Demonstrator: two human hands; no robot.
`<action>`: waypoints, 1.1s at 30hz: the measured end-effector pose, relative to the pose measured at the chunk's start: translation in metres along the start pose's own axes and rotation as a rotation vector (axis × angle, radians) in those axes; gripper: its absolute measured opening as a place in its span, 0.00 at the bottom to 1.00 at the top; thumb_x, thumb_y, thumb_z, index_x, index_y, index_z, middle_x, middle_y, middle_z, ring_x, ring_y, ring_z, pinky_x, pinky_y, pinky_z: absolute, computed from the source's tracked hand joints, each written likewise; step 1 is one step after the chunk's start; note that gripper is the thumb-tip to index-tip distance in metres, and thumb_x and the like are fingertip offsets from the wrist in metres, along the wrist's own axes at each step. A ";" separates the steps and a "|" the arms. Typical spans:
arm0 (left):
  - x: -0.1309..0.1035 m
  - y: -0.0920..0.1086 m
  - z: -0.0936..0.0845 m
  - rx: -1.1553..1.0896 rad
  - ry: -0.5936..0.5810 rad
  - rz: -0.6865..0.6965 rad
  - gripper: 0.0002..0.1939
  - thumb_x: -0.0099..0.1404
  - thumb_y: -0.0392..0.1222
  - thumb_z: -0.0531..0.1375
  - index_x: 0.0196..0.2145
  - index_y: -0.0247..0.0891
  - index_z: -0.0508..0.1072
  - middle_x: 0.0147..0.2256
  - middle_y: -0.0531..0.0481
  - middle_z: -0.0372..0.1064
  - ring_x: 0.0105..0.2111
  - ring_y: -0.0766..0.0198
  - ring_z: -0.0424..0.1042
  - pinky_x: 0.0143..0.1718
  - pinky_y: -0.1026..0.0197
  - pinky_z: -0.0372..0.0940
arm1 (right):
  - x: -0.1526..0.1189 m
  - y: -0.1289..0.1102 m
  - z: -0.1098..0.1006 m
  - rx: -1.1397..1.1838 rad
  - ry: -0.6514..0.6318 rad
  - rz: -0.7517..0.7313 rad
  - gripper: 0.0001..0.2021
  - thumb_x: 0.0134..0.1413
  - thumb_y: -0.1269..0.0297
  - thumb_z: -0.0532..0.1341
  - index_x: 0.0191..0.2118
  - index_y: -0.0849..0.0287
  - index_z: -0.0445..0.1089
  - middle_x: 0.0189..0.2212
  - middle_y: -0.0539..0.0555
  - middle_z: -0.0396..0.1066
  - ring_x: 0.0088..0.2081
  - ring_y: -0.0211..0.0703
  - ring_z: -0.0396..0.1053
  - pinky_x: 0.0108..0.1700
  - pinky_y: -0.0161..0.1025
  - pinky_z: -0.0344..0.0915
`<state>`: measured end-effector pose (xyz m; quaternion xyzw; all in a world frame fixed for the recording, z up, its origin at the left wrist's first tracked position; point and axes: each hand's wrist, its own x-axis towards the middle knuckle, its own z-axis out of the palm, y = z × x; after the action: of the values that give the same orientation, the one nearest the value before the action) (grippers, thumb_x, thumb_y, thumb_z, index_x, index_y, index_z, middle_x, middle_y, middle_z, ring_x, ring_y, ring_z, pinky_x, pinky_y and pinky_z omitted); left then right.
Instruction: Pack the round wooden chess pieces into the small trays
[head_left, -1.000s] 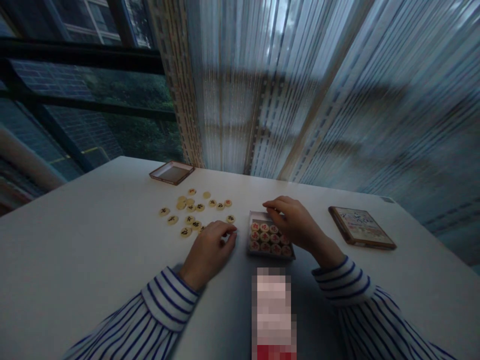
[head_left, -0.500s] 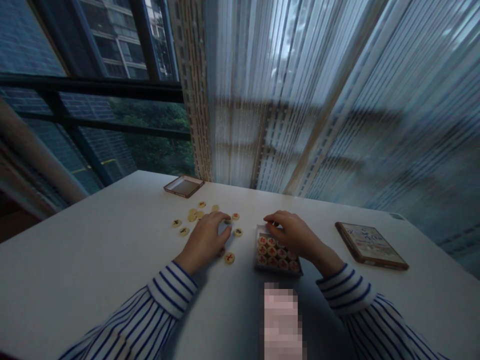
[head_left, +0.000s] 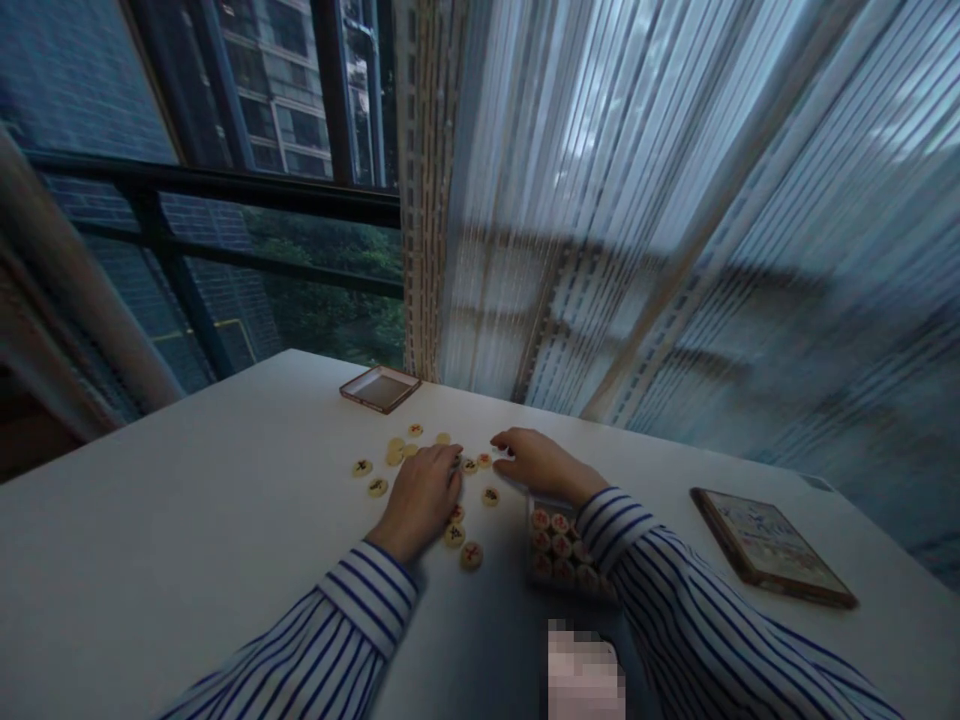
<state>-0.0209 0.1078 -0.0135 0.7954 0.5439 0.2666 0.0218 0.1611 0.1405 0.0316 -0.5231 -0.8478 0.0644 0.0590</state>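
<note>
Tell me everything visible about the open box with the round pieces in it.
The box is shallow and open-topped, with greyish walls; card or plastic, I cannot tell. It sits flat on the white table, holding round, pale pieces with red characters, packed in rows. The striped right sleeve hides its right side from view; whether they touch is unclear.

Left grip point(head_left: 421, 498) — among loose round pieces point(head_left: 490, 497)

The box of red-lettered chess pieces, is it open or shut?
Open: rows of red-lettered xiangqi pieces show inside the box, though the striped right sleeve hides part.
</note>
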 end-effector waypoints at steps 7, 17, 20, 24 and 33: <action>-0.001 0.000 0.000 0.003 0.023 -0.016 0.16 0.62 0.34 0.52 0.48 0.32 0.67 0.44 0.40 0.70 0.44 0.53 0.68 0.46 0.52 0.61 | 0.020 -0.008 0.013 -0.060 -0.070 0.006 0.21 0.48 0.63 0.56 0.50 0.62 0.68 0.45 0.62 0.71 0.44 0.49 0.69 0.43 0.39 0.62; -0.004 0.001 -0.001 -0.127 0.119 -0.030 0.15 0.62 0.35 0.51 0.45 0.31 0.69 0.42 0.39 0.71 0.43 0.53 0.69 0.45 0.51 0.62 | 0.009 -0.009 0.006 -0.042 0.054 -0.030 0.12 0.49 0.65 0.56 0.40 0.62 0.70 0.36 0.58 0.73 0.36 0.44 0.69 0.36 0.36 0.59; -0.004 0.004 -0.002 -0.270 0.155 -0.081 0.14 0.62 0.36 0.51 0.43 0.33 0.71 0.40 0.40 0.72 0.41 0.54 0.69 0.44 0.53 0.62 | -0.002 -0.014 -0.001 -0.020 0.125 -0.041 0.11 0.50 0.66 0.56 0.40 0.62 0.68 0.34 0.56 0.72 0.35 0.41 0.67 0.36 0.35 0.58; -0.004 0.012 -0.004 -0.600 0.094 -0.197 0.13 0.61 0.42 0.53 0.38 0.34 0.74 0.34 0.44 0.74 0.34 0.58 0.70 0.37 0.58 0.63 | -0.022 -0.024 -0.005 0.034 0.252 -0.057 0.08 0.50 0.66 0.57 0.37 0.62 0.67 0.31 0.54 0.71 0.33 0.40 0.66 0.35 0.35 0.59; -0.014 0.039 -0.020 -1.314 -0.162 -0.308 0.15 0.55 0.50 0.60 0.29 0.33 0.77 0.19 0.53 0.65 0.21 0.69 0.61 0.24 0.67 0.55 | -0.069 -0.038 0.005 0.105 0.617 -0.176 0.06 0.51 0.63 0.60 0.31 0.61 0.67 0.25 0.53 0.70 0.27 0.39 0.66 0.31 0.35 0.60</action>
<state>0.0000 0.0748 0.0109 0.5481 0.3726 0.4750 0.5789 0.1579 0.0618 0.0313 -0.4388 -0.8274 -0.0588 0.3456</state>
